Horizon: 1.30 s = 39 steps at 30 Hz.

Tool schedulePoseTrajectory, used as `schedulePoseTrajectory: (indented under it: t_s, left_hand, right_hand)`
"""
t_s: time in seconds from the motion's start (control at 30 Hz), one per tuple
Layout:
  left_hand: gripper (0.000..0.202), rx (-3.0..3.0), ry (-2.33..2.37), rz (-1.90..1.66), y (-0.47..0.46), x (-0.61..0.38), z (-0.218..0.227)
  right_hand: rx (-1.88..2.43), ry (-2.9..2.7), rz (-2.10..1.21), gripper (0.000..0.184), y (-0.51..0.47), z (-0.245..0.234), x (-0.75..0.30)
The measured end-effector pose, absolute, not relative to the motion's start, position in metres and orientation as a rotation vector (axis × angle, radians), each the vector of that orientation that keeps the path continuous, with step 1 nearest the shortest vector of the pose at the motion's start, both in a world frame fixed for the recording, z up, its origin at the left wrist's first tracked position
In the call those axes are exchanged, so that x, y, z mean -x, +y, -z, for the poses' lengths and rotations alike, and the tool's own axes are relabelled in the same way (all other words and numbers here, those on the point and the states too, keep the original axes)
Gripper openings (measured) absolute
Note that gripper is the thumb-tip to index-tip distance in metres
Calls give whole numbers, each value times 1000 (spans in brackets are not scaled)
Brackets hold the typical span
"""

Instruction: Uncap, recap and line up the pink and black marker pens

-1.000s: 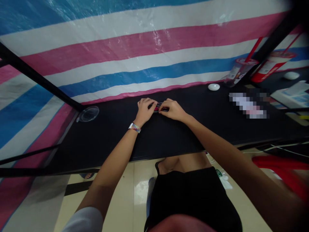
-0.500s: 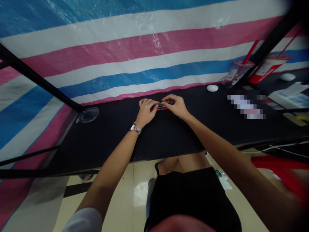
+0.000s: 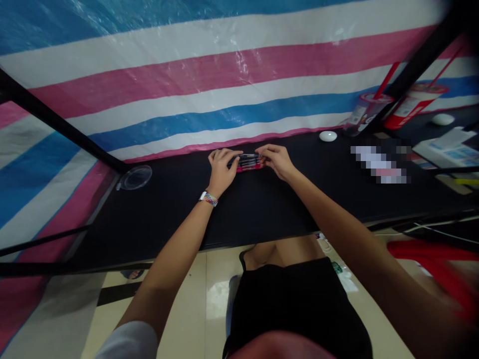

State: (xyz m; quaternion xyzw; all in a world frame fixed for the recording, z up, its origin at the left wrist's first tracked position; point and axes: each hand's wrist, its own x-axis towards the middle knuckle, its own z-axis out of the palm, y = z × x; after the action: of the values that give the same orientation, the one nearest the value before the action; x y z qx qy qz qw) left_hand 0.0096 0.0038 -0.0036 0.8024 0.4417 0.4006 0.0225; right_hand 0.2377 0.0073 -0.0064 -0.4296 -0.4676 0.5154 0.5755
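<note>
A row of several slim dark pens (image 3: pixel 249 162) with red parts lies lengthwise between my hands on the black table (image 3: pixel 258 209). My left hand (image 3: pixel 223 168) is closed at their left end, thumb in front and fingers behind. My right hand (image 3: pixel 276 159) pinches the right end between thumb and fingertips. The pens sit side by side, and their ends are partly hidden by my fingers. A watch with a multicoloured band (image 3: pixel 208 198) is on my left wrist.
A clear round lid (image 3: pixel 135 177) lies at the left. At the right are a white oval object (image 3: pixel 328 136), a clear cup with a red straw (image 3: pixel 368 112), a red-and-white cup (image 3: pixel 413 105) and a blurred-out patch. Black frame posts and a striped sheet (image 3: pixel 224 117) enclose the table.
My hands have moved slightly apart toward the two ends of the pens, so more of the row shows between them. The other things stay where they were.
</note>
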Motion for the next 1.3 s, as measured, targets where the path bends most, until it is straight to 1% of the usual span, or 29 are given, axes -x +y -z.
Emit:
schedulePoseTrajectory:
  t_s: [0.23, 0.33, 0.5, 0.77, 1.03, 1.17, 1.3]
  left_hand:
    - [27, -2465, 1409, -1284, 6, -7, 5]
    - [27, -2443, 1413, -1269, 7, -6, 5]
    - [18, -2376, 1432, -1328, 6, -4, 4]
    - [18, -2412, 1277, -1198, 11, 5, -1]
    - [19, -2392, 1196, -1187, 16, 8, 1]
    - [19, -2337, 1141, -1241, 15, 6, 0]
    - [16, -2288, 1157, -1303, 12, 3, -2]
  right_hand:
    - [990, -1044, -1277, 10, 5, 5, -237]
    - [975, -1020, -1315, 11, 5, 5, -238]
    - [970, -1029, -1333, 16, 7, 6, -241]
    - [1004, -1037, -1247, 12, 10, 11, -245]
    - [1064, -1036, -1251, 7, 9, 11, -243]
    - [1050, -1018, -1279, 5, 8, 10, -245]
    - [987, -1031, -1372, 12, 5, 5, -247]
